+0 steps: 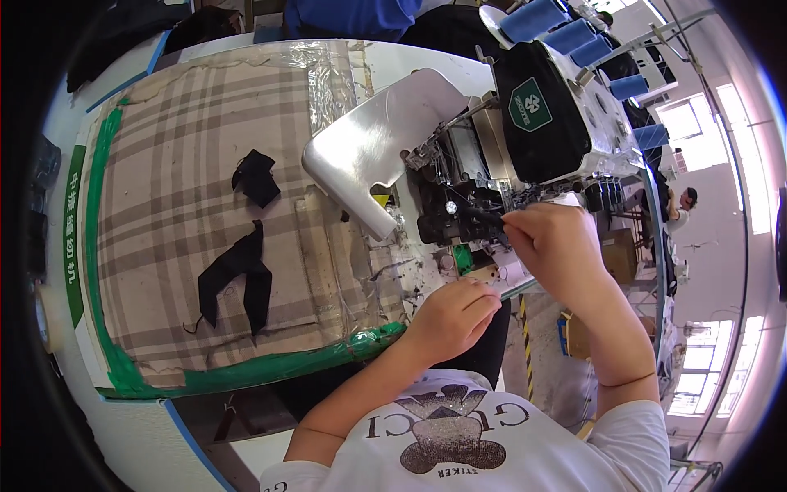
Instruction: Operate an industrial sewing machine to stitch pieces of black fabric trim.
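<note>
An overlock sewing machine (pixel 492 123) stands at the right of the table, its inner parts exposed beside a large silver metal plate (pixel 369 135). My right hand (pixel 557 246) is closed at the front of the machine, gripping one end of a slim black rod-shaped tool (pixel 484 216) that points left into the mechanism. A small bright spot shows near the tool's far end; its source is unclear. My left hand (pixel 457 321) rests by the table's front edge, fingers curled together. Whatever it may hold is hidden.
Two black fabric pieces (pixel 238 279) (pixel 258 179) lie on the plaid-covered table top (pixel 164 246), edged with green tape (pixel 270 371). Blue thread cones (pixel 533 20) stand behind the machine. Across the table is a person in blue (pixel 352 16); another person (pixel 680 209) sits far right.
</note>
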`<state>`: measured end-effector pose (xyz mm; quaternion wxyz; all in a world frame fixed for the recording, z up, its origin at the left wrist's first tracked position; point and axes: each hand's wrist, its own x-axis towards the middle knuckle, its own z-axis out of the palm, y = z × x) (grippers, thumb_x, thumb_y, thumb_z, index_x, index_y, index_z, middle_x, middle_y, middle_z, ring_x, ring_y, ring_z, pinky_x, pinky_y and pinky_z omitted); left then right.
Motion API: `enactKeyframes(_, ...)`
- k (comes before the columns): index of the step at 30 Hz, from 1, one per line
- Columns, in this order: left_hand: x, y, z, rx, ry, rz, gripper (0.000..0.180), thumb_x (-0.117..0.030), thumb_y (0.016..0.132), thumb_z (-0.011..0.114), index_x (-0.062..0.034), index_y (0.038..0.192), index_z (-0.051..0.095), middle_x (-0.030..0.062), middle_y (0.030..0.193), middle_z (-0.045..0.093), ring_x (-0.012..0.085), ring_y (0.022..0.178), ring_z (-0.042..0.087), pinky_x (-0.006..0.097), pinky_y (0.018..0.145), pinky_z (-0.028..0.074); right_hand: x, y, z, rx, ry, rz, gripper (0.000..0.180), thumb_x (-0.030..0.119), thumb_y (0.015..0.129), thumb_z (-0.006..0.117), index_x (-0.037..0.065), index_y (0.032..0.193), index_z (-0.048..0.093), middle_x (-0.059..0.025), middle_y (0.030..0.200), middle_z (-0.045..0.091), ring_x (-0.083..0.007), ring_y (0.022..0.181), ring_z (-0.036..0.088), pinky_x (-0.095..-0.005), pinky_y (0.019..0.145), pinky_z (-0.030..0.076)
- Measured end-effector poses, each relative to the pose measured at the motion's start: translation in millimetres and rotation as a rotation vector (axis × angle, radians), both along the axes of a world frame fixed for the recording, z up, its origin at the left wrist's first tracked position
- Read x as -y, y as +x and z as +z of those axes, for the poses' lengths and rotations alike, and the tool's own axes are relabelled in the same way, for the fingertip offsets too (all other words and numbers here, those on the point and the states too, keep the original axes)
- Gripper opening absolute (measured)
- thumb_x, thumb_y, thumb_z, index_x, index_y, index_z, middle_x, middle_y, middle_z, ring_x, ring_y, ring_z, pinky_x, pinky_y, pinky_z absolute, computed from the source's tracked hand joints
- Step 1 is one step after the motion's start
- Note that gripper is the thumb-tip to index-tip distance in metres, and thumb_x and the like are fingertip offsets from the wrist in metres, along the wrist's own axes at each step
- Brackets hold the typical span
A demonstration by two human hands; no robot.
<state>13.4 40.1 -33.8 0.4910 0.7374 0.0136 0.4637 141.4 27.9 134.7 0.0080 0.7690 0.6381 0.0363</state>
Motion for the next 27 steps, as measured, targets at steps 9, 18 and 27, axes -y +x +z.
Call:
enactKeyframes(9, 1, 0, -1, -0.015, 0.021, -0.013, 0.016, -0.004, 0.078, 0.068, -0.0039, 0.091, 0.061, 0.0074, 0.095, 0.062, 0.0282, 0.084, 0.062, 0.038, 0.072, 0.051, -7, -5, -12, 0.087, 0.119, 0.011, 0.004, 0.013, 0.077, 0.066, 0.009, 0.076, 0.065, -0.0066, 0.067, 0.059, -0.0275, 0.06, 0.063, -0.0392, 0.052, 0.048)
enactKeyframes(18, 0, -1, -1, -0.024, 0.03, 0.014, 0.014, -0.004, 0.079, 0.068, -0.0038, 0.091, 0.061, 0.0077, 0.093, 0.062, 0.0281, 0.084, 0.062, 0.038, 0.071, 0.052, 2, -16, 4, 0.029, 0.092, 0.0, 0.01, 0.015, 0.08, 0.065, 0.01, 0.072, 0.063, -0.0057, 0.065, 0.058, -0.0278, 0.058, 0.062, -0.04, 0.052, 0.048)
enactKeyframes(27, 1, -3, -2, -0.03, 0.027, 0.021, 0.014, -0.004, 0.078, 0.069, -0.004, 0.09, 0.061, 0.008, 0.093, 0.063, 0.0285, 0.083, 0.063, 0.038, 0.073, 0.052, 9, -11, 21, -0.003, 0.079, -0.021, 0.01, 0.014, 0.08, 0.065, 0.007, 0.073, 0.066, -0.0094, 0.066, 0.061, -0.0303, 0.064, 0.063, -0.0419, 0.058, 0.049)
